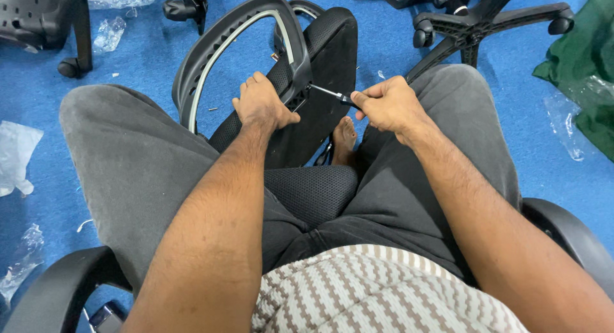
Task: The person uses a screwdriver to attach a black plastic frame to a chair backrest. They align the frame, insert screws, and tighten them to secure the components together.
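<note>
A black chair seat (323, 84), stood on edge between the knees with a curved armrest frame (224, 45) set against it, is being fastened at the bracket where the two meet. A slim tool (329, 93), apparently a hex key or small driver, is pinched in the closed fingers of the right hand (390, 106), its tip seated at the bracket. The left hand (261, 106) is pressed flat over the frame's lower end, fingers curled over it, so that the parts are steadied. The step would be done well if the tool were kept square to the fastener, pushed firmly inward while turned, and the frame held from shifting. Of containers, none is seen holding anything; only crumpled clear plastic bags (16, 154), seemingly emptied, lie on the blue carpet (537, 179), and a star-shaped chair base (476, 26) rests beyond.
</note>
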